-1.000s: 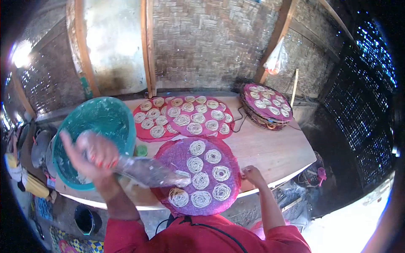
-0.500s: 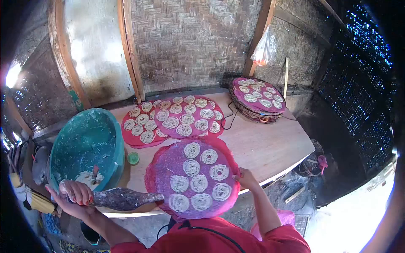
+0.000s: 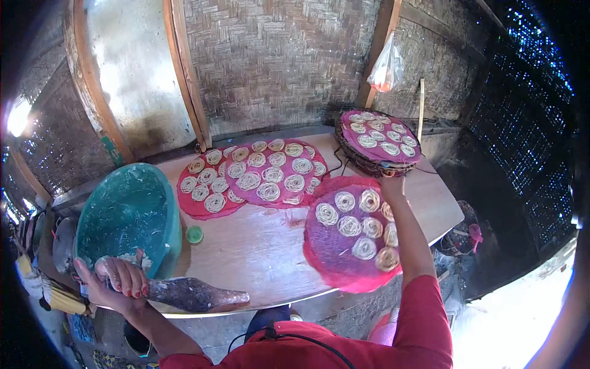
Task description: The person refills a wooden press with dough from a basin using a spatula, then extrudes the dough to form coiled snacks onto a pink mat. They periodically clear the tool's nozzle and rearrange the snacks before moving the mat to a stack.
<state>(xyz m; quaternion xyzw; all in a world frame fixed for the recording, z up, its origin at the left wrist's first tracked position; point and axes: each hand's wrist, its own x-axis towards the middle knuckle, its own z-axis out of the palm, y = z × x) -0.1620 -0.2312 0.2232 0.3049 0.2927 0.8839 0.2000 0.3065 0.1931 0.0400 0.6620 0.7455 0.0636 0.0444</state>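
Note:
My left hand (image 3: 120,283) is wrapped round a dark, bottle-shaped object (image 3: 190,294), smeared with white, its narrow end pointing right above the front edge of the table. On the right, a round pink-purple cloth (image 3: 329,246) carries several pale coiled strand nests (image 3: 350,226); its front part hangs past the table edge. My right hand (image 3: 393,184) reaches over that cloth to the rim of a round woven tray (image 3: 362,165). Its fingers are hidden at the rim, so their grip cannot be made out. Another cloth with nests (image 3: 377,126) lies on the tray.
Overlapping pink cloths with nests (image 3: 270,175) lie at the back of the wooden table (image 3: 246,258). At left stands a green basin (image 3: 172,212) with white residue, beside a small green lid (image 3: 194,234). A plastic bag (image 3: 387,67) hangs on the woven wall.
The front cloth has shifted right and turned. My right hand has moved from its right edge up to the tray. My left hand, with the bottle-shaped object, has moved slightly right.

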